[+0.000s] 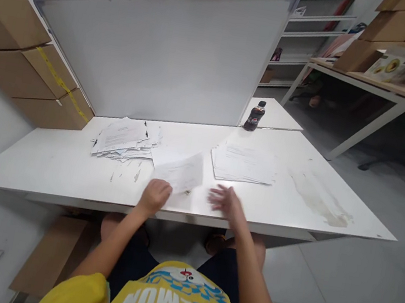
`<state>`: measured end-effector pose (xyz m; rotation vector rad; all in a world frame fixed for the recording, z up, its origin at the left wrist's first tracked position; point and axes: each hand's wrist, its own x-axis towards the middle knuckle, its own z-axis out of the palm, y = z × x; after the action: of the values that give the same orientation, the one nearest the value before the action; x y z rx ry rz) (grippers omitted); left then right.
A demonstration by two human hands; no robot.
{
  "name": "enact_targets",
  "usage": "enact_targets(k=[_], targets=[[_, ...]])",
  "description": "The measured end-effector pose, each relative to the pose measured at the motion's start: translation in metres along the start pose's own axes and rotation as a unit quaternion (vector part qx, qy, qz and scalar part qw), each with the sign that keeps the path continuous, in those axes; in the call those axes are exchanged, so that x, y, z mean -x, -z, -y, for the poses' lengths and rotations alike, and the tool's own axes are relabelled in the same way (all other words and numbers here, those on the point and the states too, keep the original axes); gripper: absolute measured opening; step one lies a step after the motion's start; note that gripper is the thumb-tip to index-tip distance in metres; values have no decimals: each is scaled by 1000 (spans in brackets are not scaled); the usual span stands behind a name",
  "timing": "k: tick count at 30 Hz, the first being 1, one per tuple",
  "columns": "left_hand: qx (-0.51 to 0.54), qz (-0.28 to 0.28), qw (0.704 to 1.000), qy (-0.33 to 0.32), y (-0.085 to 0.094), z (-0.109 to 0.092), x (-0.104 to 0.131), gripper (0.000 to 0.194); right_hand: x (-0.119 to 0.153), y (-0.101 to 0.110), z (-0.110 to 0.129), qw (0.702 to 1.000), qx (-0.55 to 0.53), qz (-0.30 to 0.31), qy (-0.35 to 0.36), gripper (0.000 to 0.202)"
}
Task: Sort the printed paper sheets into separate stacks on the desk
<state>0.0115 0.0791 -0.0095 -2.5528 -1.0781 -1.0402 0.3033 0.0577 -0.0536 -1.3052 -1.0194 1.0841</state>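
In the head view, the left hand (pixel 156 196) extends forward, fingers curled, its grip clamped on the near-left corner of a white printed paper sheet (pixel 182 173), tilted over the white tabletop (pixel 48 167); the blurred right hand (pixel 227 203), grip spread apart, is just right of the sheet.

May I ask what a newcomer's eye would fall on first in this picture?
Probably the whiteboard standing at the back of the white table, then the yellow shirt at the bottom. In the middle, the left hand grips a paper sheet, the blurred right hand beside it, with a messy pile and a neater pile beyond.
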Motion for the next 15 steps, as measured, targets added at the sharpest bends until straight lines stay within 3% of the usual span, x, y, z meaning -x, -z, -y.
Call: enact_targets(k=[1, 2, 4, 7, 11, 13, 15], targets=[[12, 25, 999, -37, -6, -8, 3, 27, 8, -14, 1, 992, -53, 106, -53, 53], [22, 52, 996, -75, -10, -15, 5, 25, 15, -23, 4, 977, -96, 167, -90, 54], [31, 89, 985, -148, -14, -28, 10, 21, 20, -24, 13, 958, -160, 197, -137, 59], [11, 89, 973, -212, -15, -34, 18, 20, 14, -2, 24, 957, -185, 156, -161, 69], [37, 116, 967, -223, -19, -21, 25, 20, 7, 12, 19, 969, -119, 122, -180, 41], [68, 124, 971, -194, -22, -5, 22, 22, 6, 9, 11, 975, -97, 83, -182, 38], [63, 115, 987, -93, -25, 17, 15, 31, 6, 4, 3, 979, -124, 33, -161, 34]])
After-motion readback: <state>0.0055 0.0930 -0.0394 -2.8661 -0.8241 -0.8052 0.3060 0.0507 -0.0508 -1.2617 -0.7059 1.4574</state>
